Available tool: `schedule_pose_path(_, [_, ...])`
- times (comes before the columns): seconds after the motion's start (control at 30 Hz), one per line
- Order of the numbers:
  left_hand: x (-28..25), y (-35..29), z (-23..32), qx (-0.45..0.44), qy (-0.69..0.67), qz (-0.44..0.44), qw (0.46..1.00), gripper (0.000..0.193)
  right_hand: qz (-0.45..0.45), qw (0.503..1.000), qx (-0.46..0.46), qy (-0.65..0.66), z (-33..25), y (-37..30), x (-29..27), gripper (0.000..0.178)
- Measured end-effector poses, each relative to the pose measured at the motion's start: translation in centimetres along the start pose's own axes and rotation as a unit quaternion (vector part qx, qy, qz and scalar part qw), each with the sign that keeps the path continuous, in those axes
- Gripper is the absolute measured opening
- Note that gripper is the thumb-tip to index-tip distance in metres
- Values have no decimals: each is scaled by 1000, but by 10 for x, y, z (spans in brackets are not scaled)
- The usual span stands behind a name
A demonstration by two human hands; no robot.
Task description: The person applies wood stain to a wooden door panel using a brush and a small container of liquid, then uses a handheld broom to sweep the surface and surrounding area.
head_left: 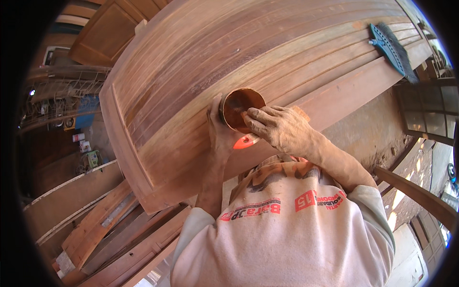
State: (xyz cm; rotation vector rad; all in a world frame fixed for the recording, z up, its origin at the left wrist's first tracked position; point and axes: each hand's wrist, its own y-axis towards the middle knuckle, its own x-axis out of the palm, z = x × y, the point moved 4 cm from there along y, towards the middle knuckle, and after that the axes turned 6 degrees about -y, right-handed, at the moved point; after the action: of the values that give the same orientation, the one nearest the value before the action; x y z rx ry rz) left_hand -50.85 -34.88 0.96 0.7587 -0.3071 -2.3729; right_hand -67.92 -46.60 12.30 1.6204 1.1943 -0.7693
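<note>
A round can (241, 106), brown inside, is held by the left hand (218, 128), closed about its left side, above the near long edge of a grooved wooden panel (191, 88); whether the can also rests on the panel cannot be told. A paintbrush (245, 141) is held in the right hand (281, 125) — its red handle end is left showing below the bent fingers (the rest is mostly covered). The right fingertips are placed over the can's opening. By the panel's near right corner a blue broom head (388, 50) is laid — dark-bristled — and beyond the near left corner wooden boards (138, 258) are seen.
</note>
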Motion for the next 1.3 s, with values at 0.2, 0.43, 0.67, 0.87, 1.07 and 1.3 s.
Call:
schedule_pose_path(0.2, [-3,10,0,-30,11,-71,997,124,-48,999,5,15,-4,-2,-8,42])
schedule_pose_path(0.43, [-4,19,20,24,37,-70,997,122,-48,996,37,61,-5,-5,-17,43])
schedule_pose_path(0.67, [-4,28,25,-95,-92,-63,989,89,36,995,70,56,2,3,-19,37])
schedule_pose_path(0.87, [-1,22,10,-74,-100,-43,991,95,22,999,31,13,-1,5,-4,32])
schedule_pose_path(1.07, [0,13,16,0,-60,26,998,100,-1,999,30,27,-7,1,-11,34])
schedule_pose_path(1.3, [-4,18,9,-167,-253,-108,947,99,17,995,75,57,-1,13,-16,37])
